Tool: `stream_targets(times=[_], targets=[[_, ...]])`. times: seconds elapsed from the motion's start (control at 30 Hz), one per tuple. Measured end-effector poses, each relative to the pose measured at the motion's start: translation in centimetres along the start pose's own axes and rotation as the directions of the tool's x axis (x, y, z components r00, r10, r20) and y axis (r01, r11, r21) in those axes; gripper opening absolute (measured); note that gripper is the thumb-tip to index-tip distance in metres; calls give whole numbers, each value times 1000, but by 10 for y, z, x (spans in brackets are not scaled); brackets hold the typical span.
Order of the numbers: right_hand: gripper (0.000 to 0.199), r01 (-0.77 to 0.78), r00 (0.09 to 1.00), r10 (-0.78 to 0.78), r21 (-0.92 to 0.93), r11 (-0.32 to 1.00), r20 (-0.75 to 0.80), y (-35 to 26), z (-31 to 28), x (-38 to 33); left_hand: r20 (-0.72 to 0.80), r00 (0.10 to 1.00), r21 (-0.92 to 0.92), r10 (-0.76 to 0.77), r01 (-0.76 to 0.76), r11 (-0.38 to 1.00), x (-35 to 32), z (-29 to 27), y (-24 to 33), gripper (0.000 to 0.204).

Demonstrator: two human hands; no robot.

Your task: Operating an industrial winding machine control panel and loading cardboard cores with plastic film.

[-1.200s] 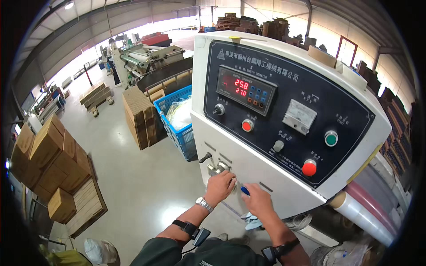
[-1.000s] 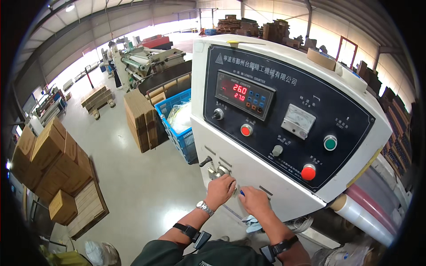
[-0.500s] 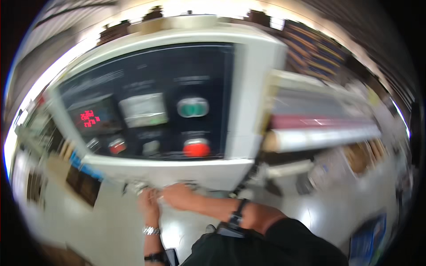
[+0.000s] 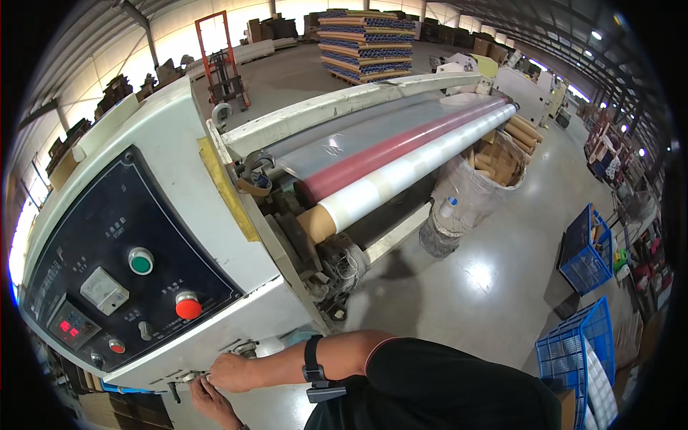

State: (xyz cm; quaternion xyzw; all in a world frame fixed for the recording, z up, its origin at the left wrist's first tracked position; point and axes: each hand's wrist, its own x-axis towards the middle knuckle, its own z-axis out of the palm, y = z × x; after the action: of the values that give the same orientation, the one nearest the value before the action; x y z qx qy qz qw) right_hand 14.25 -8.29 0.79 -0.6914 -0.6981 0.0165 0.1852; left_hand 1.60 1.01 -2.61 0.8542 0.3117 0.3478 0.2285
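Observation:
Both my hands are together at the lower front of a white machine (image 4: 236,322), just below its dark control panel (image 4: 107,215). My right hand (image 4: 233,373) has its fingers curled in toward a small metal fitting (image 4: 188,378) on the machine face. My left hand (image 4: 211,405) comes up from below, its fingertips pinched close to the right hand's fingers. Whatever lies between the fingertips is hidden. A round metal knob (image 4: 246,350) sits just above my right wrist. On the panel are a green button (image 4: 141,261) and a red mushroom button (image 4: 188,306).
Right of the panel, a white film roll (image 4: 401,179) lies beside a red roller (image 4: 401,147). A plastic-lined bin (image 4: 466,190) holds cardboard cores. Blue crates (image 4: 584,251) stand at the right. Farther back are a pallet of stacked tubes (image 4: 365,46) and an orange lift truck (image 4: 223,61).
The view has swung to the right, bringing the rollers, bin and crates into sight and shifting the panel leftward. My hands stay close together under the panel.

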Motion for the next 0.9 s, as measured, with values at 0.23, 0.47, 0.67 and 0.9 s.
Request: stream_targets(times=[0.23,0.47,0.67,0.9], targets=[[9,2,1000,-2,21,1000,1,-1,4,5,-18,1000,17,10,-10,1000,0,-7,12,20],[9,2,999,-3,28,1000,43,-1,-5,2,-41,999,27,4,-3,1000,0,-5,8,18],[9,13,1000,-13,48,999,-6,5,6,1,3,998,38,-55,55,998,0,-7,21,16],[9,34,997,-38,69,997,66,4,5,5,-63,998,27,-10,12,1000,1,-7,20,12]])
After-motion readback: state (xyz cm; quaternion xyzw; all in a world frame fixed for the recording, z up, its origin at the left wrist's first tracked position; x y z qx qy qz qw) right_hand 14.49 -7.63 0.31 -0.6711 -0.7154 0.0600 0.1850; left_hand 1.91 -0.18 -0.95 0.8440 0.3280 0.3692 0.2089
